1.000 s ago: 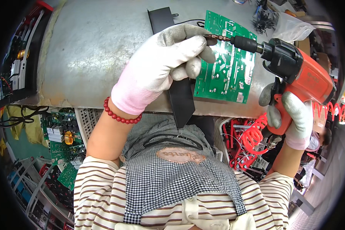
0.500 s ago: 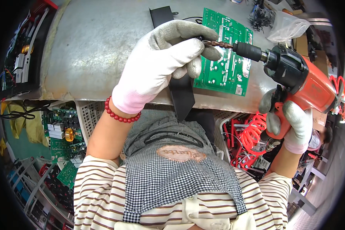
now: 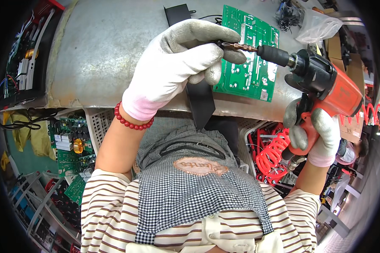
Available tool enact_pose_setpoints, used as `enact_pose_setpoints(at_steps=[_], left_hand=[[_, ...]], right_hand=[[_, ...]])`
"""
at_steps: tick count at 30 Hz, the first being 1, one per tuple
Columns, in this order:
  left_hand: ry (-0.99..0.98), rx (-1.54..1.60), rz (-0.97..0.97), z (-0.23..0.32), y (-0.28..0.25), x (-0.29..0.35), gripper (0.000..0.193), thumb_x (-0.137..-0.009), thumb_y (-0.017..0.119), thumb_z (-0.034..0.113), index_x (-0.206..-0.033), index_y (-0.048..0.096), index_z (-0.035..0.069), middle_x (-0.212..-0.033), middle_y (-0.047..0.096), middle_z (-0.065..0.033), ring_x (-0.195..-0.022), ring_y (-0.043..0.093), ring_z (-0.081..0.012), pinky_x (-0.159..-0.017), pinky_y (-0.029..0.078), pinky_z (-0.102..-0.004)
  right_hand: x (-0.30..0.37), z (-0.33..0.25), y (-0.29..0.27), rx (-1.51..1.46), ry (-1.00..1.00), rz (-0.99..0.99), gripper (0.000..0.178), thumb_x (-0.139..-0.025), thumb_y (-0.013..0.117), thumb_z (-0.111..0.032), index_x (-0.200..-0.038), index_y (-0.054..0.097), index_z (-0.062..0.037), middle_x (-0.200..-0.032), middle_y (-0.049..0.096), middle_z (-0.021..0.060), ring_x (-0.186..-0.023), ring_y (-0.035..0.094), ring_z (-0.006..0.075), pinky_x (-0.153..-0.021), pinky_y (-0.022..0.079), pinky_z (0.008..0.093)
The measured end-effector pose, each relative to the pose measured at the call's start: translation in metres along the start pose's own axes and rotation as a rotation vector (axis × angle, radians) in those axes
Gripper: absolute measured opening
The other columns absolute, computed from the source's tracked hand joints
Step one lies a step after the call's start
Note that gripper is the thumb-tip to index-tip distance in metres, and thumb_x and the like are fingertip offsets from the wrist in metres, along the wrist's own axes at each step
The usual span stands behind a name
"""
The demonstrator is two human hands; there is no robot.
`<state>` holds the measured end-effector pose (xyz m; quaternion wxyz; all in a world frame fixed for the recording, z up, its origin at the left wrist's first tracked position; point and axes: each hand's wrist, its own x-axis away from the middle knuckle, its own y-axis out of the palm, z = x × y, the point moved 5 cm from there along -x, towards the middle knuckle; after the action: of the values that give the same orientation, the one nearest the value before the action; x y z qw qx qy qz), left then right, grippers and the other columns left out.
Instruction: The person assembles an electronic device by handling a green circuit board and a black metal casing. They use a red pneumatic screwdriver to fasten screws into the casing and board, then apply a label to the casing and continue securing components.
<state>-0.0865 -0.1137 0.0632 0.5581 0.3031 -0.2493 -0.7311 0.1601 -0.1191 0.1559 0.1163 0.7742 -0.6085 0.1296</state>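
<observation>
The left hand (image 3: 177,71), in a white knit glove, was curled over the upper part of a long black bracket (image 3: 197,95) that lay across the grey metal counter (image 3: 101,55), with thumb and fingertips pinched together round the tip of the driver bit (image 3: 238,46). What small part sat under that pinch could not be told, since the glove hid it. The right hand (image 3: 314,135) was wrapped tight round the grip of an orange power screwdriver (image 3: 329,86), its forefinger near the trigger, and the tool was held almost level, so that its bit pointed leftward into the left fingers. A green circuit board (image 3: 251,63) lay flat on the counter just beside the bracket, partly under the bit. A red bead bracelet (image 3: 131,122) circled the left wrist, and a coiled red hose (image 3: 274,154) hung below the counter edge beside the tool's base. Several things looked risky here. The knit fingertips touched the bit, so a press on the trigger could snag the glove and twist it round the shaft, dragging a finger in. The bit met its mark at a slant, so it might slip off and scrape the board's parts close beneath it. The bracket's lower end hung past the counter edge, held down only by the left hand, and a sideways push from the tool might swing it or tip it off.
</observation>
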Motion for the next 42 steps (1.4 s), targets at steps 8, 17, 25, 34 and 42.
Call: enact_pose_setpoints(at_steps=[8, 17, 25, 34, 42], left_hand=[[0.038, -0.338, 0.144, 0.001, 0.004, 0.001, 0.027, -0.098, 0.058, 0.010, -0.122, 0.061, -0.002, -0.103, 0.072, -0.0172, -0.069, 0.064, -0.0079, -0.058, 0.047, -0.0163], [-0.217, -0.719, 0.490, -0.001, -0.034, 0.001, 0.046, -0.097, 0.061, 0.045, -0.117, 0.062, 0.004, -0.094, 0.070, -0.0043, -0.074, 0.061, -0.0034, -0.062, 0.047, -0.0185], [-0.366, -1.838, 0.644, -0.019, -0.077, -0.017, 0.045, -0.091, 0.060, 0.037, -0.120, 0.059, 0.001, -0.112, 0.068, -0.0190, -0.101, 0.066, -0.0377, -0.087, 0.051, -0.0443], [-0.081, -0.875, 0.715, -0.016, -0.083, -0.022, 0.029, -0.095, 0.063, 0.022, -0.111, 0.061, -0.002, -0.094, 0.068, -0.0072, -0.081, 0.063, -0.0102, -0.074, 0.051, -0.0258], [-0.222, -0.539, 0.631, -0.028, -0.075, -0.039, 0.028, -0.097, 0.062, 0.022, -0.110, 0.062, -0.003, -0.094, 0.065, -0.0029, -0.079, 0.058, -0.0070, -0.072, 0.051, -0.0241]], right_hand=[[0.003, 0.003, 0.000, 0.162, -0.033, 0.070, 0.048, -0.085, 0.070, -0.023, -0.120, 0.054, 0.0064, -0.074, 0.065, 0.0144, -0.044, 0.052, 0.0121, -0.042, 0.042, 0.0255], [-0.026, 0.002, 0.009, 0.312, -0.145, 0.077, 0.038, -0.092, 0.064, -0.028, -0.114, 0.055, 0.0010, -0.075, 0.061, 0.0091, -0.046, 0.048, 0.0105, -0.044, 0.040, 0.0257], [-0.103, 0.022, 0.008, -0.029, -0.076, -0.098, 0.029, -0.096, 0.064, -0.029, -0.106, 0.059, -0.0023, -0.073, 0.062, 0.0043, -0.054, 0.052, 0.0080, -0.052, 0.043, 0.0244], [-0.140, 0.046, -0.004, -0.146, -0.039, -0.079, 0.037, -0.098, 0.060, -0.033, -0.104, 0.064, 0.0029, -0.067, 0.059, 0.0040, -0.058, 0.056, 0.0108, -0.058, 0.047, 0.0257], [-0.138, 0.049, -0.006, -0.078, -0.007, -0.049, 0.039, -0.099, 0.057, -0.033, -0.102, 0.066, 0.0046, -0.065, 0.058, 0.0030, -0.058, 0.055, 0.0101, -0.058, 0.046, 0.0252]])
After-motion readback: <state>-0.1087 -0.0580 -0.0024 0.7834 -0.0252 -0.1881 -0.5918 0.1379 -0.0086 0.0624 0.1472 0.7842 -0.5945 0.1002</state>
